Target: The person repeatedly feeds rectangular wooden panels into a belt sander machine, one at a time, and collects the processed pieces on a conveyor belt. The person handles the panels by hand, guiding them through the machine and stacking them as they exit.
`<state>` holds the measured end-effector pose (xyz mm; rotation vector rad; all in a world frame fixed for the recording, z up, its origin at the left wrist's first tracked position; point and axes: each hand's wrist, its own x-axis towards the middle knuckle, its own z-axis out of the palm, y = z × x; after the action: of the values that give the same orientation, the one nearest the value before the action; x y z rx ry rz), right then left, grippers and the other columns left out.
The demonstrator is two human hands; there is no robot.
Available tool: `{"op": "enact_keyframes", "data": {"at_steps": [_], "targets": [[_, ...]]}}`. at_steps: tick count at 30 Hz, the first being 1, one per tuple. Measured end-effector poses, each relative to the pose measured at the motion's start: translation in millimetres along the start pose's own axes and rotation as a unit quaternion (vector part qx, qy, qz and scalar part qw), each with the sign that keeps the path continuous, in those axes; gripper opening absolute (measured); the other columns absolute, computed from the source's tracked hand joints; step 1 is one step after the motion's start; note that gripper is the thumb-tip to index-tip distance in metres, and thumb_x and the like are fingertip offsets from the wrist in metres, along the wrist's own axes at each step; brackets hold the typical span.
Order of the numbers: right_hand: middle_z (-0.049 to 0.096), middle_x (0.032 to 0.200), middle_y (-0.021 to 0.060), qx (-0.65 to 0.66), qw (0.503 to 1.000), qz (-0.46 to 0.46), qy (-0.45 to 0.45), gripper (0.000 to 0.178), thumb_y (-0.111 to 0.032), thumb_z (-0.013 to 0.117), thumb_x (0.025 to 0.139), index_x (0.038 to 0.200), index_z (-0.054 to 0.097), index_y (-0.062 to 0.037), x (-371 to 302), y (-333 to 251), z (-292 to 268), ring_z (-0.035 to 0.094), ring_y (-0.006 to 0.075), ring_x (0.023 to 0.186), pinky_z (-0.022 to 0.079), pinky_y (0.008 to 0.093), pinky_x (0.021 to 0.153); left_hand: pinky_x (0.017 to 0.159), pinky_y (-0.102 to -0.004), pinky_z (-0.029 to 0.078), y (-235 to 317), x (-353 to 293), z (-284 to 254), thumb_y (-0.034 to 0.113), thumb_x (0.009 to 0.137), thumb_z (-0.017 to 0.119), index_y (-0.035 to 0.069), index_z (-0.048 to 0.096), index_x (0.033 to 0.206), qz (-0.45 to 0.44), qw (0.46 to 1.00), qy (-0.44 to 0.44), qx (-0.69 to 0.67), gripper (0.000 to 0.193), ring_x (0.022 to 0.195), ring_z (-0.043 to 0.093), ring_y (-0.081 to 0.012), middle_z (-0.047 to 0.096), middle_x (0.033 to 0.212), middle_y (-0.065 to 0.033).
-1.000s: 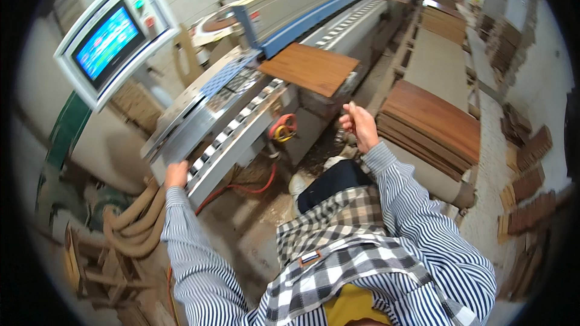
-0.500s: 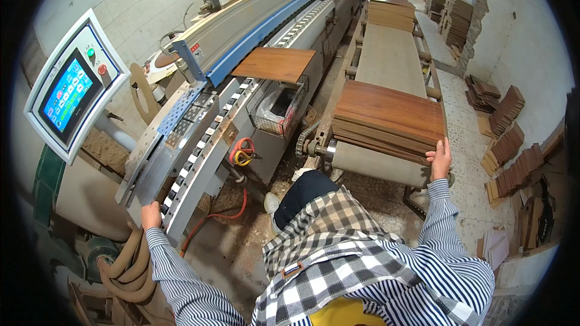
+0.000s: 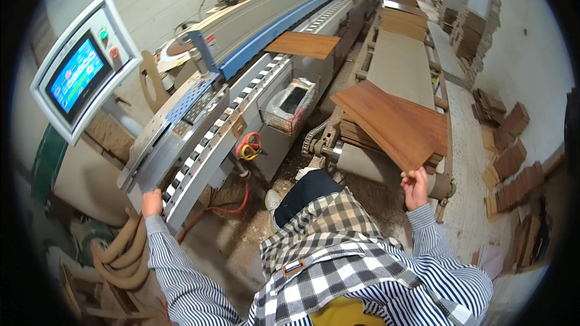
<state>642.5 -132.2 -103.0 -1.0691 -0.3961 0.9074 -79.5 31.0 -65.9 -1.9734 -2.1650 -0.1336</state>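
Observation:
My right hand (image 3: pixel 415 189) pinches the near corner of a reddish-brown wooden panel (image 3: pixel 386 122). That panel lies askew over a stack of similar boards (image 3: pixel 357 133), its far left end jutting out past them toward the machine. On the left, my left hand (image 3: pixel 152 203) is closed over the near end of the machine's metal infeed rail (image 3: pixel 158 175); its fingertips are partly hidden. Farther along the machine, another brown panel (image 3: pixel 304 44) rests on the track beneath the blue guide.
A control screen (image 3: pixel 77 72) stands at the left. The roller conveyor (image 3: pixel 396 63) carries more board stacks far back. A wire basket (image 3: pixel 290 105) and red-and-yellow-handled scissors (image 3: pixel 248 147) hang on the machine's side. Brown boards (image 3: pixel 513 160) lean by the right wall.
My right hand has moved left and nearer, swinging the top panel out of line with its stack. The panel on the machine has slid farther along. My left hand stays at the rail.

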Motion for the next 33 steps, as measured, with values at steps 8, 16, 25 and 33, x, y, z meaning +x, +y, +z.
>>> {"op": "enact_keyframes", "data": {"at_steps": [8,16,25,33], "targets": [[0.061,0.082,0.0061,0.044,0.989,0.128,-0.065,0.021,-0.022,0.060,0.082,0.096,0.055,-0.0074,22.7,23.7,21.6,0.058,0.0150,0.067,0.050,0.0279,0.058,0.081,-0.0457,0.042,40.3,-8.9,-38.6,0.034,0.073,0.046,-0.003,0.063,0.086,-0.219,0.958,-0.052,-0.178,0.043,0.092,0.055,-0.0406,0.057,0.096,-0.0271],[0.061,0.089,0.0080,0.059,0.969,0.175,-0.162,0.024,-0.011,0.058,0.080,0.102,0.054,-0.0031,-2.3,43.0,20.6,0.059,0.0184,0.077,0.050,0.0341,0.069,0.086,-0.0396,0.042,58.9,-17.3,-66.6,0.032,0.076,0.044,-0.001,0.061,0.100,-0.294,0.932,-0.084,-0.197,0.044,0.097,0.056,-0.0340,0.058,0.105,-0.0214],[0.058,0.096,0.0110,0.060,0.897,0.255,-0.357,0.035,-0.006,0.057,0.078,0.111,0.047,-0.0019,-42.2,48.4,168.5,0.058,0.0217,0.081,0.048,0.0367,0.073,0.086,-0.0410,0.042,60.0,-20.4,-71.8,0.034,0.078,0.045,-0.002,0.061,0.097,-0.317,0.918,-0.076,-0.226,0.043,0.095,0.056,-0.0345,0.059,0.102,-0.0223],[0.054,0.100,0.0081,-0.015,0.828,0.316,-0.463,0.037,-0.018,0.060,0.083,0.114,0.044,-0.0064,-100.9,98.5,289.1,0.056,0.0197,0.085,0.049,0.0331,0.075,0.086,-0.0398,0.043,61.0,-22.1,-78.0,0.032,0.077,0.046,0.000,0.063,0.097,-0.318,0.917,-0.086,-0.225,0.041,0.094,0.058,-0.0329,0.060,0.101,-0.0210]]}}
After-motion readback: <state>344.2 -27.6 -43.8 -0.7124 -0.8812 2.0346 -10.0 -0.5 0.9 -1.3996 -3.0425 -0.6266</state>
